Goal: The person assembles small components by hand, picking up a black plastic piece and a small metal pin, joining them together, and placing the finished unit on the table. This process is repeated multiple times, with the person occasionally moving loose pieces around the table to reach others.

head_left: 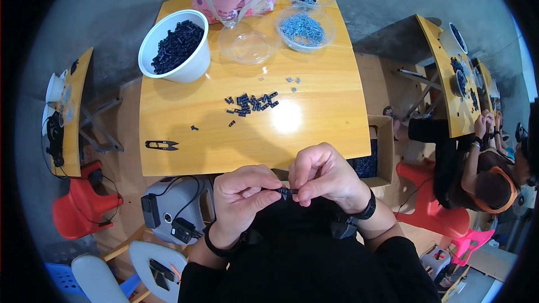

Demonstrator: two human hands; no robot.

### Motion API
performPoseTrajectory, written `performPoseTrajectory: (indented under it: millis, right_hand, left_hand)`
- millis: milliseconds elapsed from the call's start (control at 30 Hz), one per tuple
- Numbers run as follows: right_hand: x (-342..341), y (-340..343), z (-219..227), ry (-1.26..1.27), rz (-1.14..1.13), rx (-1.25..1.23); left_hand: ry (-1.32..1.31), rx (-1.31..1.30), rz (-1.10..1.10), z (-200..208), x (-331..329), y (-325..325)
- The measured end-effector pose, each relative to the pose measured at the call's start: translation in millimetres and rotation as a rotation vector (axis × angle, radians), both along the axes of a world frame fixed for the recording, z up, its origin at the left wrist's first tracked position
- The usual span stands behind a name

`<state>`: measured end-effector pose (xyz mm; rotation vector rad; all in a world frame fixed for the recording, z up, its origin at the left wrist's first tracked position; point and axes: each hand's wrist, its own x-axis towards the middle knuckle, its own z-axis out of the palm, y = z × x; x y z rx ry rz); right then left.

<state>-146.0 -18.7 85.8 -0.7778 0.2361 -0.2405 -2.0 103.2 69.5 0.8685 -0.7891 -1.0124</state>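
My left hand (247, 193) and my right hand (323, 177) meet in front of my chest, just off the table's near edge. Between their fingertips is a small black plastic part (286, 191), pinched from both sides; its details are too small to make out. Beyond my hands, a loose pile of similar black parts (254, 103) lies on the yellow wooden table (196, 101). A stray black part (194, 128) sits nearer to me on the left. Black thread snips (161, 145) rest by the left edge. A few small metal pieces (293, 80) lie behind the pile.
At the back stand a white bucket (147, 56) of black parts, an empty clear tub (247, 45), a clear bowl (330, 32) of silvery pieces and a pink bag (205, 0). A cardboard box (387, 163) is at right. Another person (488, 174) works at a table farther right.
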Motion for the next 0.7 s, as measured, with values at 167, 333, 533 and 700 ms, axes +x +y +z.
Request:
performPoseTrajectory:
  millis: [167, 333, 533, 700]
  right_hand:
    - [-17, -2, 5, -0.017, -0.015, -0.03]
    - [-30, -5, 9, -0.011, 0.038, -0.043]
    - [-38, -5, 2, -0.046, 0.014, -0.022]
    - [-36, -3, -14, -0.095, 0.005, -0.003]
  left_hand:
    - [-0.162, -0.006, -0.011, 12, -15, -7]
    - [-0.455, -0.087, -0.036, 29, -22, -14]
    - [-0.725, -0.084, -0.028, 44, -28, -22]
    - [-0.935, -0.108, 0.003, 53, -26, -23]
